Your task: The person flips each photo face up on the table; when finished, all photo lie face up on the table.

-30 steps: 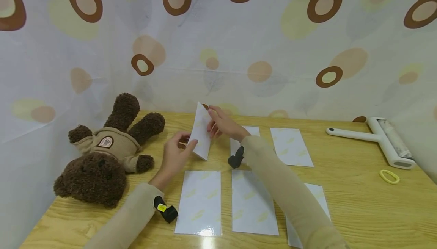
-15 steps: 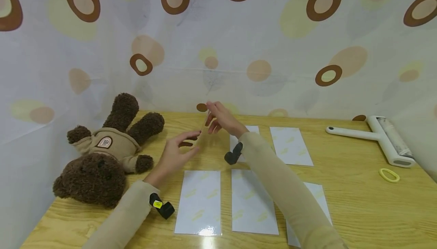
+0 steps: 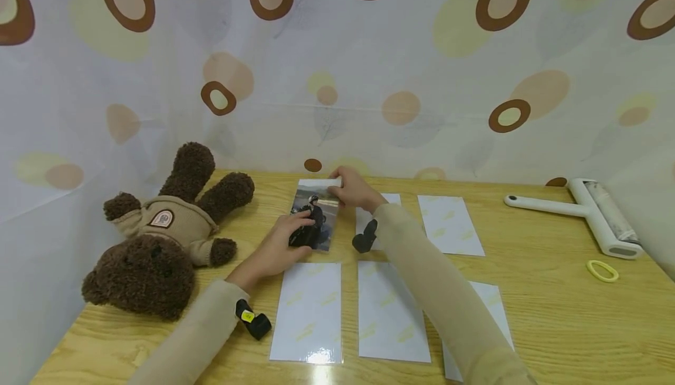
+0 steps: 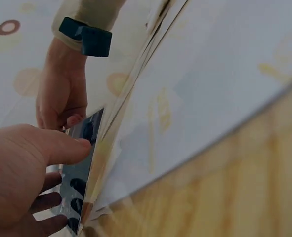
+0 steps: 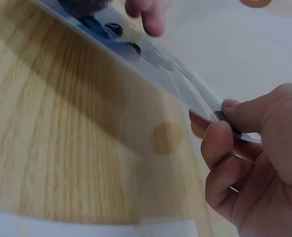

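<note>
photo print (image 3: 326, 215) tilted over the wooden table (image 3: 559, 326), top right corner pinched by right hand (image 3: 355, 189). left hand (image 3: 278, 245) loose, fingers spread over the printed side.

The photo (image 3: 320, 222) is between the bear (image 3: 176, 219) and lint roller (image 3: 597, 219).

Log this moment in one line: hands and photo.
right hand: pinches photo by corner | left hand: partly over picture side | photo: picture side up, held corner off table
</note>
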